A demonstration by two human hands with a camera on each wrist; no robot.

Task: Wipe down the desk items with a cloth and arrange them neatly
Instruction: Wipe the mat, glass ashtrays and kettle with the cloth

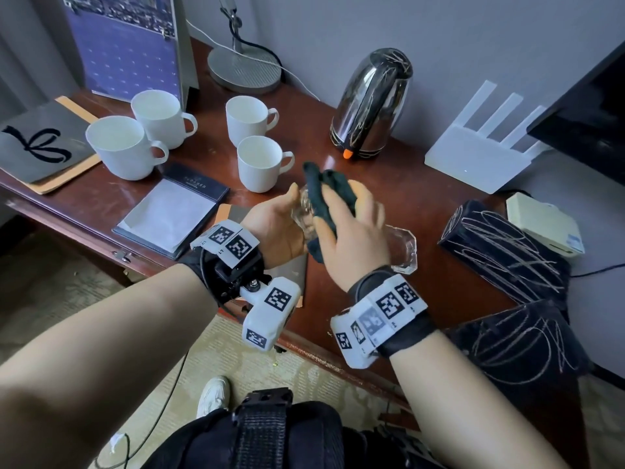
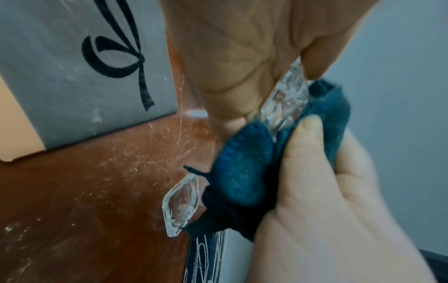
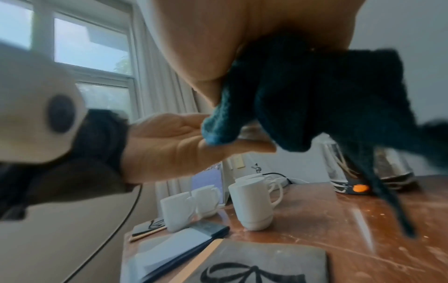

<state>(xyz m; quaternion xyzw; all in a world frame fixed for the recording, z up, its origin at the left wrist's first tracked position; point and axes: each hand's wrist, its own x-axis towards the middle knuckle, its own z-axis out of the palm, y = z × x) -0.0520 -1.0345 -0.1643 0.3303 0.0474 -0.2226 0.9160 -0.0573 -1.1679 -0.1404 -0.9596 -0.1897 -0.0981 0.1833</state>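
Note:
My left hand [image 1: 280, 225] holds a small clear glass piece [image 1: 304, 211] above the brown desk [image 1: 372, 299], fingers curled round it. My right hand [image 1: 351, 231] grips a dark teal cloth [image 1: 331, 191] and presses it against the glass. In the left wrist view the glass piece [image 2: 288, 95] sits between the left fingers, with the cloth [image 2: 244, 172] wrapped over its lower end by the right hand [image 2: 315, 181]. The right wrist view shows the cloth [image 3: 303, 95] bunched under my palm, the left hand [image 3: 174, 137] just behind it; the glass is mostly hidden there.
A second clear glass dish [image 1: 402, 245] lies on the desk under my right hand. Several white mugs [image 1: 260, 164], a notepad [image 1: 169, 214], a grey bow-printed card [image 1: 44, 143], a steel kettle [image 1: 372, 103], a white router [image 1: 473, 157] and a dark box [image 1: 500, 245] surround it.

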